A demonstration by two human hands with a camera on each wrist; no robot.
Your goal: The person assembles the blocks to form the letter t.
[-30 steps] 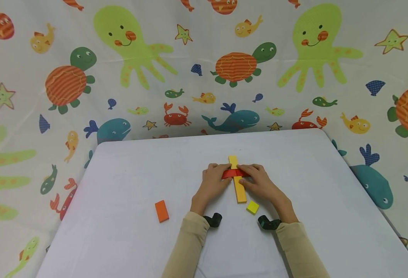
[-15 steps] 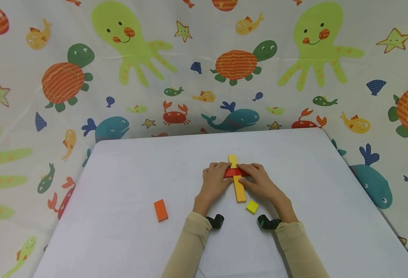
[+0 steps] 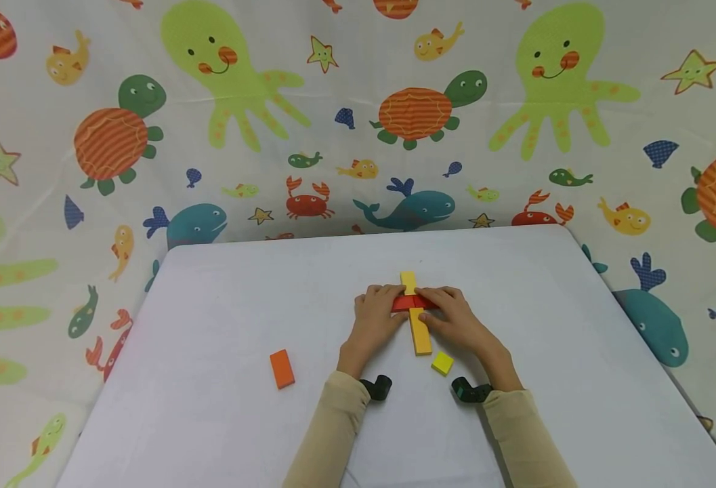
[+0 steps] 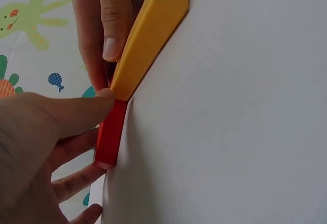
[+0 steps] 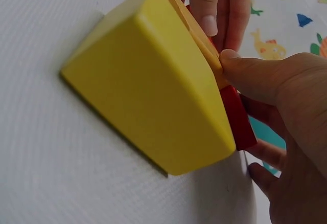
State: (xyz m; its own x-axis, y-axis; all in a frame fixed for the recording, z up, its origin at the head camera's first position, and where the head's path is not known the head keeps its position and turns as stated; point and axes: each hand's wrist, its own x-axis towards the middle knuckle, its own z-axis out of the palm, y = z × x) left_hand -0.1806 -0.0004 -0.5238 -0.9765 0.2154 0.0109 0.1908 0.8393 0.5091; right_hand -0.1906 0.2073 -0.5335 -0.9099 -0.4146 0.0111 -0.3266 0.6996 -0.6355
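Observation:
Two red blocks lie end to end as a crossbar on the white table. My left hand pinches the left red block between thumb and fingers. The right red block is held likewise by my right hand; its outer end is partly hidden by the fingers. Running toward me from the crossbar is a long orange-yellow block, close by my right thumb. A lighter yellow block extends from the crossbar's far side. Below my right hand sits a small bright yellow block, large in the right wrist view.
An orange rectangular block lies apart, left of my left forearm. The white table ends at the back against a curtain printed with sea animals. Both wrists wear small black cameras.
My left hand has shifted slightly right with the left red block, which now lies straighter in line with the right one. My right hand stays about where it was.

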